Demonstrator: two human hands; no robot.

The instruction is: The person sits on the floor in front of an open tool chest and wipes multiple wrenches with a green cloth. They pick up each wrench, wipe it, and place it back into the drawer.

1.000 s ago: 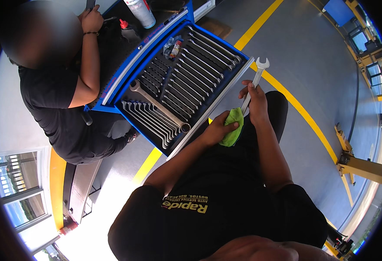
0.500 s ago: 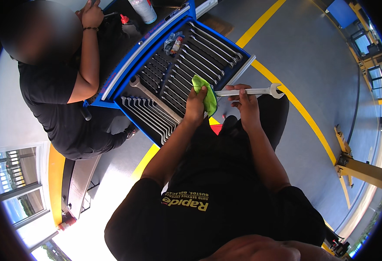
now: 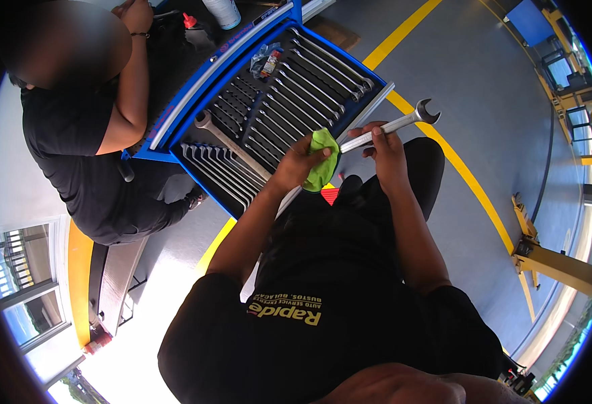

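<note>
My left hand is closed on a bright green cloth, bunched around the near end of a large silver wrench; that end is hidden. The wrench slants up to the right, its open jaw pointing away from me. Around its shaft, the fingers of my right hand are closed. Just beyond my hands is a pulled-out blue tool drawer with wrenches lying in rows. A long, thick, dull wrench lies across its middle, and smaller offset wrenches fill its near left part.
At the left a person in black crouches beside the tool cabinet. A can and a red-capped bottle stand on top. Inside the drawer is a small plastic packet. A yellow lift arm stands at the right.
The wrench has tilted, its open jaw rising and shifting slightly left. Both hands still grip the cloth and wrench; the left has moved slightly down with the cloth.
</note>
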